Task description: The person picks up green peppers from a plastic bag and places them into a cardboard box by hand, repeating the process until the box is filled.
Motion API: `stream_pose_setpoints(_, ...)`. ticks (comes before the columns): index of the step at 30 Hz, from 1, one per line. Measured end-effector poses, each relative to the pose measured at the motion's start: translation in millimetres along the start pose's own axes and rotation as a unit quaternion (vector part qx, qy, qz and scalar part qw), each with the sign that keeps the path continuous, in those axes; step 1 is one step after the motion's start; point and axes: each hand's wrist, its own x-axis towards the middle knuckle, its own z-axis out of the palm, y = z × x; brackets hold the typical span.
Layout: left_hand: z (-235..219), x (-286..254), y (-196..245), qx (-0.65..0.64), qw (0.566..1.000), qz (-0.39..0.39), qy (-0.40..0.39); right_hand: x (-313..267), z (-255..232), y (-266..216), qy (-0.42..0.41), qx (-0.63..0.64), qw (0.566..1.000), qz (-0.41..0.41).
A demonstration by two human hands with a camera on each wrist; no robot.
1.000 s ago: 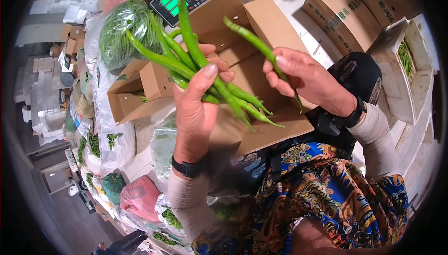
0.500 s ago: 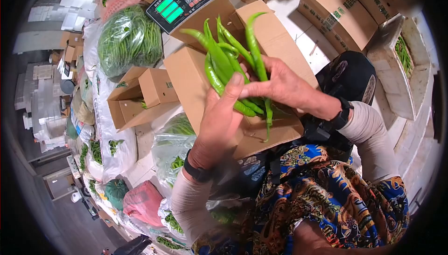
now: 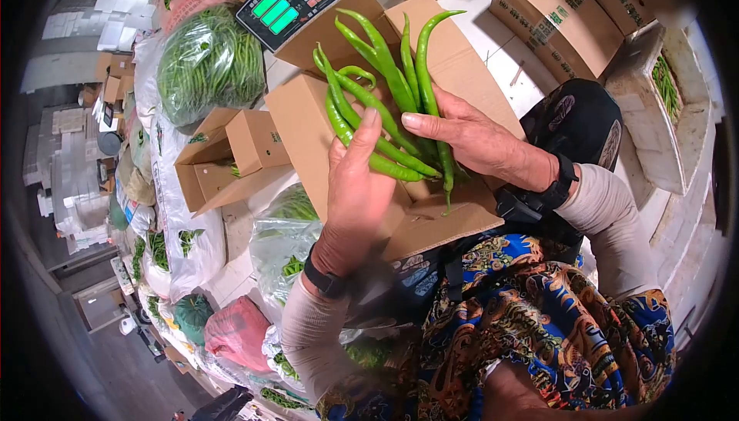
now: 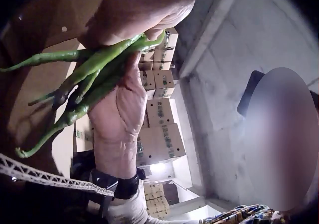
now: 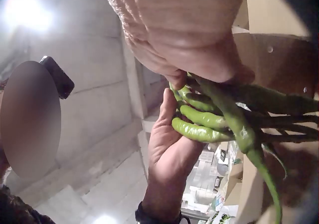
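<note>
Several long green chili peppers [image 3: 394,82] fan out between both hands, above an open cardboard box [image 3: 454,44]. My left hand [image 3: 360,190] holds the left part of the bunch, thumb up along the peppers. On the other side my right hand [image 3: 481,138] grips the right-hand peppers, its thumb laid across them toward the left. In the left wrist view the stem ends of the peppers [image 4: 94,69] stick out past the hands. The right wrist view shows glossy peppers [image 5: 202,118] lying against the left palm; the right fingers are partly hidden behind them.
A scale with a lit display [image 3: 289,5] stands behind the box. To the left are a clear bag of green peppers [image 3: 209,67] and a smaller open carton [image 3: 231,161]. Printed cartons [image 3: 562,21] and a white foam box [image 3: 654,113] are on the right.
The right hand has come left with its single pepper and joined it to the left hand's bunch. The peppers have turned more upright and spread apart between both hands.
</note>
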Motion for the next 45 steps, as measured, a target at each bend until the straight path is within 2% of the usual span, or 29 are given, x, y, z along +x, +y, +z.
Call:
stream_pose_setpoints(5,6.8,-0.7,-3.8,0.017,1.0,0.01,-0.003,-0.4,0.3,4.6,-0.017,0.031,0.999,0.008)
stream_pose_setpoints(8,3.4,0.8,-11.0,0.059,0.998,0.022,0.027,-0.4,1.7,7.2,-0.027,0.002,1.0,0.003)
stream_pose_setpoints(10,2.6,1.2,-14.1,0.07,0.996,-0.005,0.063,-1.4,3.8,8.8,-0.041,-0.022,0.999,0.0)
stream_pose_setpoints(12,2.0,1.8,-16.5,0.11,0.991,0.004,0.08,-3.4,5.8,10.8,-0.03,-0.081,0.996,0.031)
stream_pose_setpoints(14,-8.4,5.0,-21.6,0.153,0.983,0.027,0.093,-0.6,6.8,14.0,-0.029,-0.063,0.997,0.03)
stream_pose_setpoints(16,-7.2,5.1,-19.4,0.161,0.984,0.022,0.078,1.3,5.4,19.8,-0.027,-0.138,0.988,-0.056)
stream_pose_setpoints(17,-6.4,5.4,-18.8,0.169,0.984,0.016,0.062,2.1,6.1,21.3,-0.025,-0.138,0.988,-0.057)
stream_pose_setpoints(18,-7.1,5.9,-19.6,0.169,0.984,0.016,0.061,3.1,6.9,22.3,-0.001,-0.143,0.989,-0.047)
stream_pose_setpoints(20,-9.2,6.1,-22.1,0.071,0.996,-0.007,0.049,3.2,7.1,21.3,0.023,-0.148,0.988,-0.037)
stream_pose_setpoints(22,-5.1,5.9,-24.6,0.084,0.996,-0.011,0.031,3.6,5.7,16.9,0.055,-0.079,0.994,0.055)
stream_pose_setpoints(23,-3.3,6.4,-25.6,0.095,0.995,-0.015,0.012,3.3,-0.4,25.9,0.055,-0.177,0.983,0.006)
stream_pose_setpoints(24,-5.9,9.0,-27.4,0.095,0.995,-0.015,0.012,3.7,-3.0,26.9,0.055,-0.178,0.983,0.006)
stream_pose_setpoints(26,-14.9,15.6,-32.5,0.067,0.995,-0.036,0.059,4.9,-7.2,28.3,0.005,-0.397,0.917,0.052)
stream_pose_setpoints(27,-15.7,16.6,-30.8,0.067,0.995,-0.037,0.061,7.0,-5.4,26.6,0.01,-0.345,0.937,0.061)
stream_pose_setpoints(28,-16.9,17.3,-28.4,0.05,0.996,-0.036,0.061,5.4,-2.6,23.6,0.01,-0.344,0.937,0.062)
stream_pose_setpoints(30,-15.8,18.2,-27.2,0.033,0.997,-0.035,0.062,1.6,5.7,15.2,0.062,-0.289,0.953,0.072)
stream_pose_setpoints(31,-12.3,18.4,-28.8,0.047,0.997,-0.012,0.06,3.1,4.3,26.2,0.079,-0.323,0.943,0.014)
stream_pose_setpoints(32,-9.7,18.4,-30.8,0.061,0.996,0.013,0.059,3.7,1.2,33.7,0.078,-0.322,0.943,0.015)
stream_pose_setpoints(34,-10.5,20.4,-33.6,0.065,0.995,0.012,0.071,6.2,-4.3,42.0,0.083,-0.439,0.895,-0.013)
stream_pose_setpoints(35,-14.3,22.2,-35.7,0.083,0.993,0.006,0.083,6.8,-5.8,45.9,0.083,-0.438,0.895,-0.011)
stream_pose_setpoints(37,-17.5,25.5,-35.9,0.1,0.991,0.002,0.093,9.8,-6.0,46.4,0.095,-0.251,0.963,0.036)
stream_pose_setpoints(38,-19.4,26.5,-33.6,0.083,0.993,0.003,0.089,9.7,-6.8,45.0,0.095,-0.251,0.963,0.036)
stream_pose_setpoints(40,-23.2,27.1,-29.3,0.066,0.994,0.003,0.085,8.7,-6.4,39.4,0.068,-0.02,0.995,0.071)
stream_pose_setpoints(41,-24.7,27.6,-27.5,0.067,0.994,0.0,0.09,8.0,-6.2,44.3,0.097,0.023,0.992,0.074)
stream_pose_setpoints(45,-25.6,27.0,-26.1,0.07,0.993,-0.002,0.091,4.2,2.0,30.2,0.099,0.059,0.99,0.076)
